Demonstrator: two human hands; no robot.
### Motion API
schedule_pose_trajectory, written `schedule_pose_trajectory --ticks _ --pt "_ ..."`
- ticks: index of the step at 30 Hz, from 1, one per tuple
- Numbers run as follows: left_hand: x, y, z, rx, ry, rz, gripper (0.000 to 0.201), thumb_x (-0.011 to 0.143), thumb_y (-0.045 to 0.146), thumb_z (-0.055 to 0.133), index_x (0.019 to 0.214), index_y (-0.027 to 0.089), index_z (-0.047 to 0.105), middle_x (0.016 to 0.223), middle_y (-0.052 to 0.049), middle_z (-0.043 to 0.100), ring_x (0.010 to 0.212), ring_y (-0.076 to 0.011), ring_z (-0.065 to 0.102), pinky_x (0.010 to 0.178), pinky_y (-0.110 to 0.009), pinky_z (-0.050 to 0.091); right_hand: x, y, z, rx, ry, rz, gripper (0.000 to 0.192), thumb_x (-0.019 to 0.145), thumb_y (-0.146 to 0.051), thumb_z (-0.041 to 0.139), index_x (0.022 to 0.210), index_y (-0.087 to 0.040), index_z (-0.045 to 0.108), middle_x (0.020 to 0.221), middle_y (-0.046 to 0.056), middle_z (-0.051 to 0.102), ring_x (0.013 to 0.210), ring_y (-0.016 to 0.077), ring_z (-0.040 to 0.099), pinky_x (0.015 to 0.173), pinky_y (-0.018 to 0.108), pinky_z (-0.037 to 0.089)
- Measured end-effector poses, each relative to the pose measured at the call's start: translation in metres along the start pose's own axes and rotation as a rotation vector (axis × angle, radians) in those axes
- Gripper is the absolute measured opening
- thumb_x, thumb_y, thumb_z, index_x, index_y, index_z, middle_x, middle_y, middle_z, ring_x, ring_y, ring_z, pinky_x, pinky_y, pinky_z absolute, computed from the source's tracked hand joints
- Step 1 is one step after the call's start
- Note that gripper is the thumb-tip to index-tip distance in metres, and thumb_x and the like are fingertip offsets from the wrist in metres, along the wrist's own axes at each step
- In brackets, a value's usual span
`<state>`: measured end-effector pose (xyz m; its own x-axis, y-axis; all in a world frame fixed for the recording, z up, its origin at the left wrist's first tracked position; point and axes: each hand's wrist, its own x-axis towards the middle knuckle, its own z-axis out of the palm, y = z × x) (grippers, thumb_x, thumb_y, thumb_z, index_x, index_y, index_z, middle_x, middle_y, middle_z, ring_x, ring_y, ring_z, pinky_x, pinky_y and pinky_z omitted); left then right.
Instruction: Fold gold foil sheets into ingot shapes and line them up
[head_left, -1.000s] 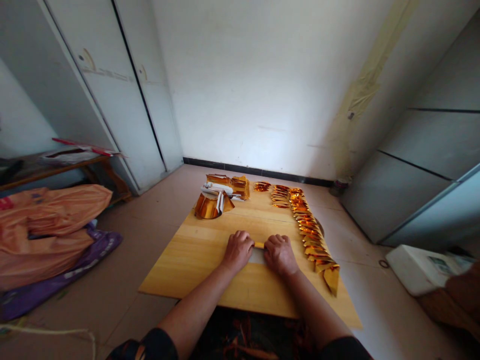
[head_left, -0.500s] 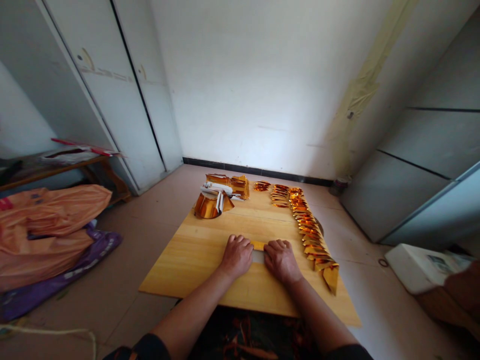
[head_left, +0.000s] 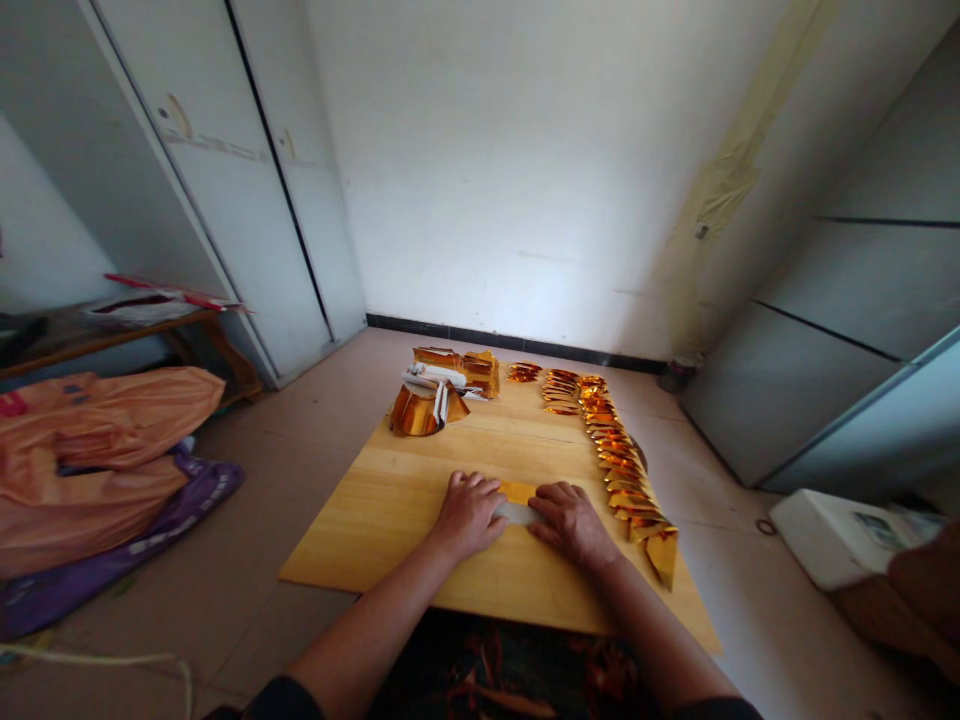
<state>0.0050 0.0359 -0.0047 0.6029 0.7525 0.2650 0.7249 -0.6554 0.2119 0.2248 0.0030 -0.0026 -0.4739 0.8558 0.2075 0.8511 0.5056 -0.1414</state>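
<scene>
A small sheet of gold foil paper (head_left: pixel 517 491) lies on the wooden board in front of me, with a gold strip on its far side and a pale grey-white face nearer me. My left hand (head_left: pixel 469 515) grips its left end, fingers curled over the far edge and thumb on the pale part. At the opposite end, my right hand (head_left: pixel 574 522) holds the sheet in the same way, fingers bent and thumb low. The fingers hide both ends of the paper.
Folded gold foil pieces (head_left: pixel 619 460) form a long row along the board's right side, with smaller piles (head_left: pixel 560 390) beside it. Loose foil sheets (head_left: pixel 420 408) are stacked at the back left. The wooden board (head_left: pixel 352 535) stands before a white wall; orange bags (head_left: pixel 97 450) lie left.
Both thumbs have shifted down and apart on the paper, and my hands have spread slightly. More of the gold strip and pale face shows between them.
</scene>
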Motion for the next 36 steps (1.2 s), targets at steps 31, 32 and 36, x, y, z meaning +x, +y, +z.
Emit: schedule_pose_trajectory --ticks 31,32,36 --pt "-0.005 0.001 -0.008 0.056 -0.041 -0.042 0.022 0.079 0.017 0.054 0.096 0.027 0.062 0.105 -0.004 0.063 0.100 -0.0225 0.052 0.095 -0.049 0.026 0.011 -0.029 0.023 -0.018 0.112 0.092 0.016 0.089 -0.033 0.055 0.087 -0.024 0.067 0.085 0.002 0.059 0.083 0.0145 0.049 0.077 0.028 0.028" --pt "-0.007 0.002 -0.009 0.055 -0.042 -0.041 0.022 0.078 0.018 0.056 0.096 0.027 0.062 0.109 -0.004 0.062 0.101 -0.0231 0.051 0.098 -0.052 0.023 0.011 -0.029 0.023 -0.007 0.116 0.077 0.016 0.089 -0.033 0.055 0.088 -0.024 0.068 0.086 0.002 0.059 0.084 0.0145 0.050 0.078 0.028 0.029" --pt "-0.010 0.007 -0.008 0.068 -0.030 -0.063 0.016 0.080 0.028 0.058 0.095 0.026 0.061 0.112 -0.005 0.061 0.103 -0.0238 0.051 0.103 -0.057 0.017 0.009 -0.023 0.021 0.057 0.117 0.058 0.017 0.090 -0.032 0.054 0.096 -0.027 0.068 0.088 0.002 0.061 0.086 0.0147 0.052 0.078 0.028 0.030"
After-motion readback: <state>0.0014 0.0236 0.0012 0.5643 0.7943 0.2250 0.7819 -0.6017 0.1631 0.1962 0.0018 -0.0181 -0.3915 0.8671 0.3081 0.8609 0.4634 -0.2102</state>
